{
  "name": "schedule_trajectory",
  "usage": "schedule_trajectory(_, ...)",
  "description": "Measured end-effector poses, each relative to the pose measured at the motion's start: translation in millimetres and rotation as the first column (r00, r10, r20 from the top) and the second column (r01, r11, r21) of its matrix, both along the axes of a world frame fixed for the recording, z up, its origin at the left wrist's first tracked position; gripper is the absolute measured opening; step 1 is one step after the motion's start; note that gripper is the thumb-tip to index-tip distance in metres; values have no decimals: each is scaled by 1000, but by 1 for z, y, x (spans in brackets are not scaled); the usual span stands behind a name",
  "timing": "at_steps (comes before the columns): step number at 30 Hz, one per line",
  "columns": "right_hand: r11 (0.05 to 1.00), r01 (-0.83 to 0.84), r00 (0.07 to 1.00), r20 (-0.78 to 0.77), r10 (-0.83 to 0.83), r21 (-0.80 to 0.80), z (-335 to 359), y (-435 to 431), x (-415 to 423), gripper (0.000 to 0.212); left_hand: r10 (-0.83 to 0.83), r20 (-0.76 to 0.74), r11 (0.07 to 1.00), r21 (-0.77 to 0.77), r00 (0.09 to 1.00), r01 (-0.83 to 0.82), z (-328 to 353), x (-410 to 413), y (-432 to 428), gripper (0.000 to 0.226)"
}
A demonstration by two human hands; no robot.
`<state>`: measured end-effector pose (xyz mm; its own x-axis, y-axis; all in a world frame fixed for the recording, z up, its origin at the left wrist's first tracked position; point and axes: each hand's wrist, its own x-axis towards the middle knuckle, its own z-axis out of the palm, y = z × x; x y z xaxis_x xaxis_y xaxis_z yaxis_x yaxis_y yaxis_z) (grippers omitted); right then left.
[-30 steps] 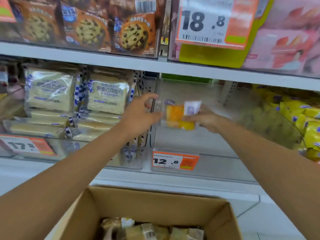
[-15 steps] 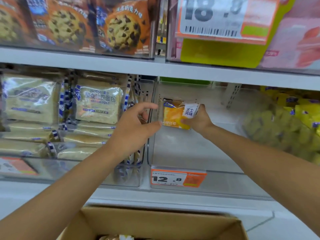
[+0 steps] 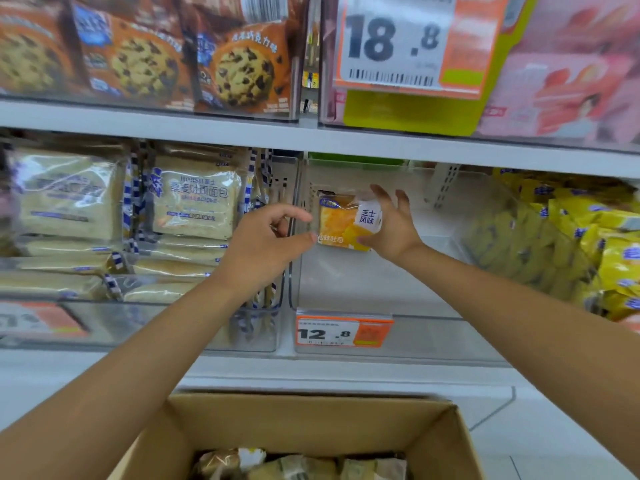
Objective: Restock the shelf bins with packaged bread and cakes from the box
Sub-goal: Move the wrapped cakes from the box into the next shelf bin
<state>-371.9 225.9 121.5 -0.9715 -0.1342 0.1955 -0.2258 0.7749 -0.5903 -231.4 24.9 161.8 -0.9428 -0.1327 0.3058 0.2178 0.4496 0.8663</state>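
Note:
An orange and yellow bread packet (image 3: 341, 225) with a white label stands upright at the back left of a clear shelf bin (image 3: 398, 336) that carries a 12.8 price tag (image 3: 343, 332). My right hand (image 3: 393, 226) holds the packet's right side, thumb under its lower corner and fingers spread behind it. My left hand (image 3: 268, 242) has curled fingers, its thumb and forefinger pinching the packet's left edge by the bin's left wall. Below, the open cardboard box (image 3: 311, 422) holds several more wrapped packets (image 3: 298, 467).
The bin to the left is stacked with pale toast packets (image 3: 195, 202). Yellow packets (image 3: 595, 237) fill the bin on the right. The upper shelf holds cookie bags (image 3: 242, 64), pink boxes (image 3: 568, 84) and an 18.8 tag (image 3: 398, 43). White floor tiles lie right of the box.
Both hands have carried the packet deeper into the bin and stood it upright. My right fingers have spread behind it. The view tilted, showing more of the box.

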Motion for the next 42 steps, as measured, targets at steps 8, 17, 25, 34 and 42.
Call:
schedule_trajectory(8,989,-20,982,-189,-8,-145,32,18,137,35,124,-41,971,-200,991,-130,10,49,13,9)
schedule_trajectory(17,969,-247,879,420,228,-8,-91,43,289,27,8,464,968,-226,886,110,-95,174,18,15)
schedule_trajectory(25,902,-282,838,541,66,327,-252,70,293,45,11,715,975,-164,699,152,-217,214,-21,20)
schedule_trajectory(34,687,-285,936,349,48,669,-280,63,276,32,-21,770,995,-49,637,91,-242,220,-16,18)
schedule_trajectory(42,916,-341,740,542,400,-210,-154,36,271,21,-172,718,984,154,675,87,-216,213,6,84)
